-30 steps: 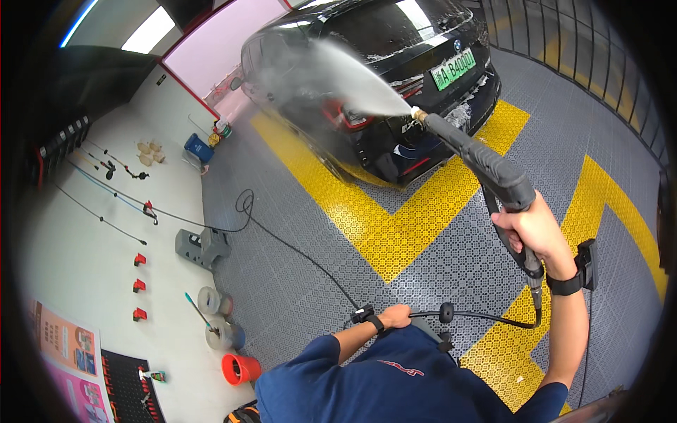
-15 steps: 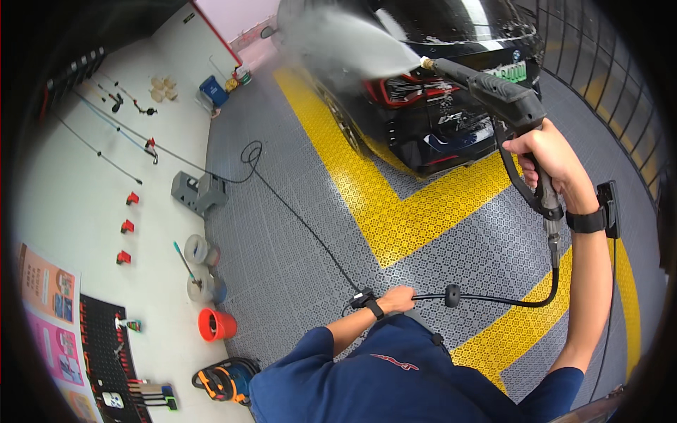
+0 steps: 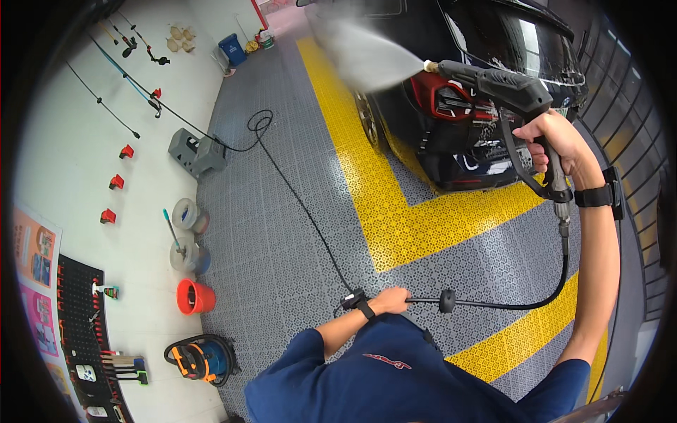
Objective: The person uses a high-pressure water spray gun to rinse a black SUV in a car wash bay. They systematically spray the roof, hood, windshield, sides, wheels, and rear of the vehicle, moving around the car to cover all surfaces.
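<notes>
My right hand (image 3: 557,144) is closed round the grip of a black pressure washer gun (image 3: 504,88), raised at the right. A white fan of water (image 3: 377,60) sprays leftward from its brass nozzle, along the side of a black car (image 3: 469,158). Foam streaks cling to the car's rear. From the gun's lower end a black hose (image 3: 508,305) bends down and runs left to my waist. My left hand (image 3: 390,301) is closed round that hose in front of my body, left of a round black bead (image 3: 447,301) on it.
The hose line trails over grey grid flooring (image 3: 233,169) with yellow stripes (image 3: 356,190). Along the left wall stand a grey plastic step (image 3: 194,155), clear buckets (image 3: 185,255), a red bucket (image 3: 196,296) and an orange-blue vacuum (image 3: 204,359). Black railings (image 3: 620,106) line the right.
The view has turned, so the car sits farther right and the wall items lie farther left. Water still sprays from the gun, and both hands keep their holds.
</notes>
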The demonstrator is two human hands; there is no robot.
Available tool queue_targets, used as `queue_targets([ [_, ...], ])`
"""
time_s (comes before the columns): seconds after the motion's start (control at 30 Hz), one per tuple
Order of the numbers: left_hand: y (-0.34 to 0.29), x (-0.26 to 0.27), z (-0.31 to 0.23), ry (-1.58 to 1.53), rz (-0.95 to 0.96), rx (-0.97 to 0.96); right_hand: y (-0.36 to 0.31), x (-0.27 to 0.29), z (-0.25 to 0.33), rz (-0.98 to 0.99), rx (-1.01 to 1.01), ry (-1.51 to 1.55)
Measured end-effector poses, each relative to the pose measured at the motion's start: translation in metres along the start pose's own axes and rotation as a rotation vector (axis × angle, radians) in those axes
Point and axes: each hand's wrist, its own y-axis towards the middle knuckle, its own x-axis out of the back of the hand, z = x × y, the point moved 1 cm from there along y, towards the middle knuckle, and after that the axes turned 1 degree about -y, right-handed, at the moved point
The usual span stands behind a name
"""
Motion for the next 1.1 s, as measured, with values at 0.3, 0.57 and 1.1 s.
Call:
queue_targets([
  [0.3,0.012,0.028,0.046,-0.068,0.073,-0.076,0.025,-0.051,-0.025,-0.034,-0.053,-0.094],
  [0.57,0.026,0.039,0.052,-0.088,0.24,-0.234,0.021,-0.065,0.001,-0.142,-0.023,-0.134],
  [1.1,0.008,0.131,-0.006,-0.274,0.31,-0.377,-0.025,0.088,0.146,-0.921,0.052,-0.234],
])
